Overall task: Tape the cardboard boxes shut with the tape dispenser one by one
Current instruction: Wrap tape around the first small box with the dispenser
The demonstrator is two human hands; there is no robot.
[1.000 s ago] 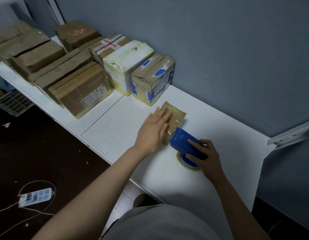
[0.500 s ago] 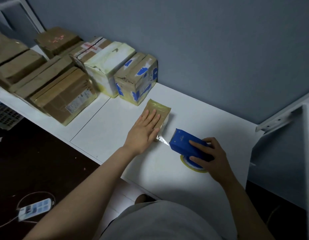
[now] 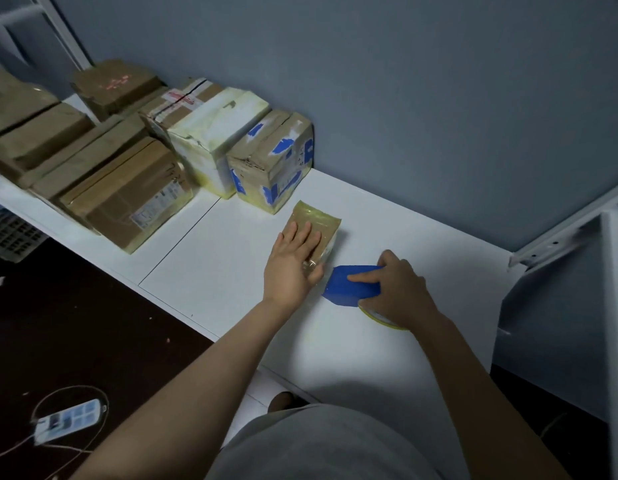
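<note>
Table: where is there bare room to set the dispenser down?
Bare table from the right hand back to the wall, from both hands to the front edge, and left of the left hand up to the labelled box. The left end is packed with boxes.

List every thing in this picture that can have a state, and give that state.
Small flat brown cardboard box: lying on the white table, glossy tape over it.
Left hand: flat, fingers straight, pressing the box.
Blue tape dispenser: on the table, beside the box's near end.
Right hand: fingers curled round the dispenser.
Battered brown box with blue patches: closed, standing on the table.
</note>
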